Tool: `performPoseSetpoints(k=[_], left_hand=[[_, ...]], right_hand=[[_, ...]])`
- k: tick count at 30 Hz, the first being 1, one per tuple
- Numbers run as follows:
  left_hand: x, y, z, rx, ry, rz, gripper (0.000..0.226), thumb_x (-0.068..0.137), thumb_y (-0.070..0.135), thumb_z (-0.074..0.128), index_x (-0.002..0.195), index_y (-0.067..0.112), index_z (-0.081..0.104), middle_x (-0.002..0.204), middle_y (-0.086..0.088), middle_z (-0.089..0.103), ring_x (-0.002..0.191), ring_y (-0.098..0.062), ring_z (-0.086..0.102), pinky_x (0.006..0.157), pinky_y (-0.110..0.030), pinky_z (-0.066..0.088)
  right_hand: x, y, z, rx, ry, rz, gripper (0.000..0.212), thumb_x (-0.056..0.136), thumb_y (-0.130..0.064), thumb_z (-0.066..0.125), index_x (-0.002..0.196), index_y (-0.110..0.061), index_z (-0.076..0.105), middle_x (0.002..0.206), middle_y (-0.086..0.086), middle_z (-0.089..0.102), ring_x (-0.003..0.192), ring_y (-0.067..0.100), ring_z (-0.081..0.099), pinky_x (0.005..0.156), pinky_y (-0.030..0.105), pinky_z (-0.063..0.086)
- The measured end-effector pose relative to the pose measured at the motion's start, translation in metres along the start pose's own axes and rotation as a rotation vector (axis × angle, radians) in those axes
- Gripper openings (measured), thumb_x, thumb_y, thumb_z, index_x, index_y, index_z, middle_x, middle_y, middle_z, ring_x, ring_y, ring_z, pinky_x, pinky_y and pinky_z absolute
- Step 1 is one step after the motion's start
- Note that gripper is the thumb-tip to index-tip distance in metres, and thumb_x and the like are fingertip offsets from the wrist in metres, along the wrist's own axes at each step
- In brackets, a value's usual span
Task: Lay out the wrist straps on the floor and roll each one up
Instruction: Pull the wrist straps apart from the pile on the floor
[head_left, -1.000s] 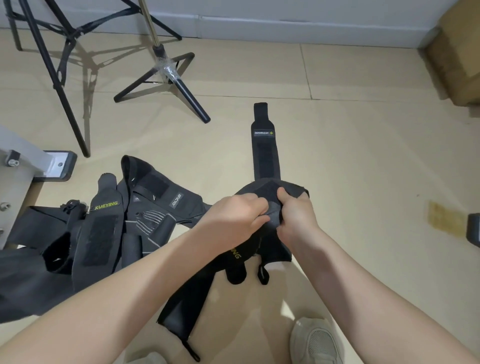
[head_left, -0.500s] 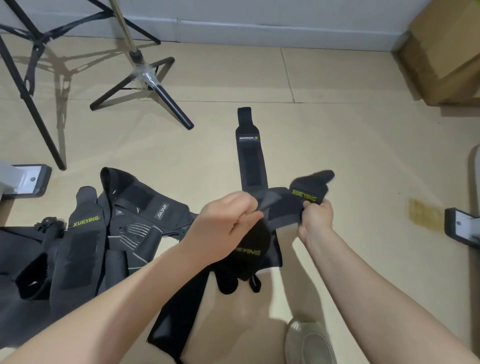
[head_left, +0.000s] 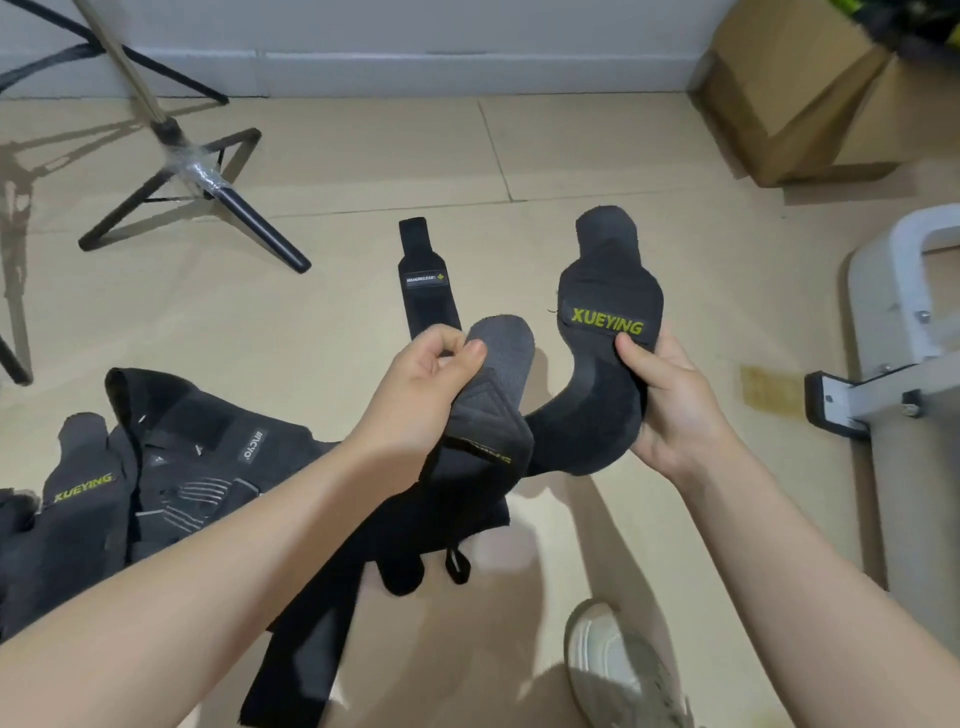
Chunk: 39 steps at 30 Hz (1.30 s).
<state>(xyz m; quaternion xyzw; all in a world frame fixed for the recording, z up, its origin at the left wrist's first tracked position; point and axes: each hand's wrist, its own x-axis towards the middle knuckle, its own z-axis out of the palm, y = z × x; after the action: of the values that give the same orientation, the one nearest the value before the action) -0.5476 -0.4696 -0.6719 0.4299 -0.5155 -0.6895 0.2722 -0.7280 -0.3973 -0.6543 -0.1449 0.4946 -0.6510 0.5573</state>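
Black XUEYING wrist strap (head_left: 608, 332) held aloft between both hands.
Right hand (head_left: 670, 410) grips labelled end; left hand (head_left: 426, 395) pinches grey tab (head_left: 501, 353); another strap (head_left: 426, 280) flat on floor (head_left: 337, 322).

We see a beige floor (head_left: 363, 171) carrying one flat wrist strap (head_left: 427, 283), a heap of straps (head_left: 156, 478), a tripod (head_left: 208, 187) and a cardboard box (head_left: 810, 88).

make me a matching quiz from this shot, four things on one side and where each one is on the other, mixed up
Things:
1. strap with yellow lettering
2. strap with white label
3. cardboard box
4. tripod stand

Places:
A. flat on the floor beyond the hands
B. top left, by the wall
C. gripped in the right hand
D. top right corner

Pairs: 1-C, 2-A, 3-D, 4-B
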Motion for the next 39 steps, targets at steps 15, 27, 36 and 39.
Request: performPoseSetpoints(k=[15,27,36,39], left_hand=[[0.13,-0.043,0.078,-0.025,0.267,-0.32,0.013,0.094,0.029,0.054,0.087,0.019,0.055,0.092,-0.008,0.061,0.084,-0.022,0.06,0.083,-0.041,0.051],[0.228,-0.072,0.06,0.063,0.471,-0.313,0.015,0.091,0.03,0.058,0.077,0.024,0.054,0.081,0.0,0.057,0.084,-0.02,0.052,0.075,-0.034,0.042],[0.235,-0.08,0.049,0.1,0.418,-0.322,0.025,0.092,0.023,0.056,0.069,0.016,0.048,0.065,-0.004,0.05,0.069,-0.021,0.05,0.063,-0.032,0.04],[0.231,-0.082,0.047,0.098,0.38,-0.292,0.031,0.092,0.022,0.055,0.064,0.014,0.046,0.061,-0.003,0.048,0.062,-0.016,0.05,0.058,-0.03,0.041]], right_hand=[[0.155,0.022,-0.111,-0.347,0.087,0.173,0.039,0.099,-0.003,0.04,0.131,-0.022,0.05,0.108,-0.002,0.068,0.093,0.014,0.066,0.078,0.028,0.053],[0.328,0.03,-0.083,-0.64,-0.089,0.031,0.045,0.095,0.002,0.036,0.131,-0.019,0.052,0.115,0.0,0.065,0.104,0.016,0.064,0.08,0.027,0.054],[0.291,0.107,-0.114,-1.753,-0.114,-0.376,0.043,0.094,-0.015,0.046,0.136,-0.005,0.046,0.15,0.016,0.033,0.135,0.034,0.037,0.109,0.042,0.034],[0.281,0.133,-0.128,-1.903,-0.312,-0.099,0.072,0.098,-0.044,0.036,0.152,-0.013,-0.002,0.159,0.004,-0.01,0.147,0.02,-0.008,0.12,0.038,0.002]])
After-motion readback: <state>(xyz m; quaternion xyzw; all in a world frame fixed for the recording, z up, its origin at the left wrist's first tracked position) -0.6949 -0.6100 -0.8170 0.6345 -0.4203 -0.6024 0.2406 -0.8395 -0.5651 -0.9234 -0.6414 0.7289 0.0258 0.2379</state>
